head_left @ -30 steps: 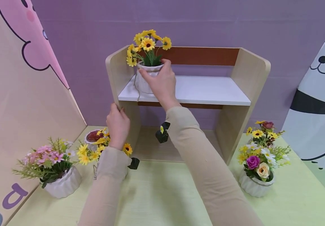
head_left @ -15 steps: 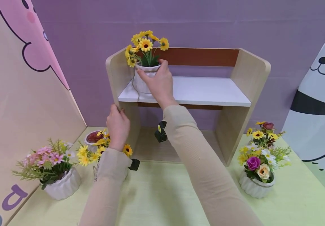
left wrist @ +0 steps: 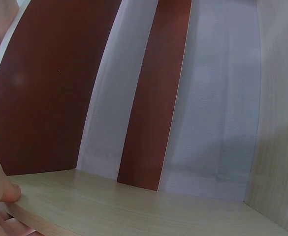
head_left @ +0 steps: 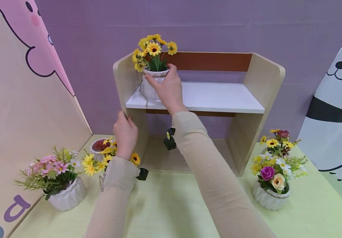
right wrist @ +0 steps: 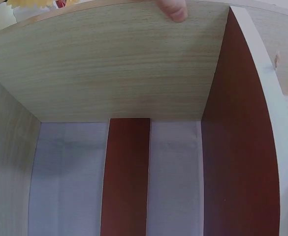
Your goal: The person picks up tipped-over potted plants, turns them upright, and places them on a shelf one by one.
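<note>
My right hand (head_left: 171, 90) grips the rim of a white pot (head_left: 150, 86) holding yellow artificial daisies (head_left: 153, 49), thumb in front. The pot stands upright at the left end of the white upper shelf board (head_left: 218, 97), a string hanging from it over the front edge. Lower down, my left hand (head_left: 125, 136) holds the front edge of the wooden bookshelf's left side panel (head_left: 121, 77). In the left wrist view its thumb (left wrist: 1, 184) lies on the panel's inner face. The right wrist view shows that same thumb (right wrist: 174, 10) and the lower compartment.
Left on the table stand a pink-flowered white pot (head_left: 68, 195), yellow flowers (head_left: 95, 163) partly behind my left sleeve, and a pot with dark red contents (head_left: 99, 145). To the right are a pot with roses (head_left: 271, 196) and another flower arrangement (head_left: 273, 142) behind it. A purple wall (head_left: 206, 26) backs the shelf.
My right hand and the daisy pot have shifted slightly left along the upper board since a second ago. The left hand keeps its place on the panel.
</note>
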`<state>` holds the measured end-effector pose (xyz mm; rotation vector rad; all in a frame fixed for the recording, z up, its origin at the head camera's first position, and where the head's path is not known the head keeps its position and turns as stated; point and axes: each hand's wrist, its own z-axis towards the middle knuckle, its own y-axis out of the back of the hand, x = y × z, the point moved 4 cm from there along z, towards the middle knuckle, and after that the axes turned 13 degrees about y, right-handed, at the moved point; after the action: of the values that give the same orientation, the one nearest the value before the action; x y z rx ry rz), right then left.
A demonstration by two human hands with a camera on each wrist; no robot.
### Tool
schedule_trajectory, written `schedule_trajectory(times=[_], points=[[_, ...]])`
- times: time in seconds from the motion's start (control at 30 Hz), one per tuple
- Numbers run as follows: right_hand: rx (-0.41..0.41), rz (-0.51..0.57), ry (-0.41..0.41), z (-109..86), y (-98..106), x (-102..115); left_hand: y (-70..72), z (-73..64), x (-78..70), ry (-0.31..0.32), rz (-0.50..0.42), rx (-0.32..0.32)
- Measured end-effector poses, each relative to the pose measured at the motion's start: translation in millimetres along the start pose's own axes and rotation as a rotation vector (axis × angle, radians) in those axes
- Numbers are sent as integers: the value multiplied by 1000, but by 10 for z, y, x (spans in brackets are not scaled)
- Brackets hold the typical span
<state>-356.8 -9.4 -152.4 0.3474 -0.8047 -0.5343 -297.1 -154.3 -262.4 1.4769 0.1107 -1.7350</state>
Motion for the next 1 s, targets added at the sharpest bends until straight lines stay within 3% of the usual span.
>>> schedule_trajectory(times=[0.3, 0.53, 0.77, 1.0], points=[[10, -55, 63, -6, -3, 36, 35, -9, -34, -21, 4, -23], [-18, -86, 62, -25, 21, 41, 35, 4, -39, -9, 6, -14], [-165, -78, 177, -74, 136, 77, 30, 16, -46, -3, 10, -15], [-161, -131, 271, -136, 172, 102, 34, 16, -29, 4, 14, -6]])
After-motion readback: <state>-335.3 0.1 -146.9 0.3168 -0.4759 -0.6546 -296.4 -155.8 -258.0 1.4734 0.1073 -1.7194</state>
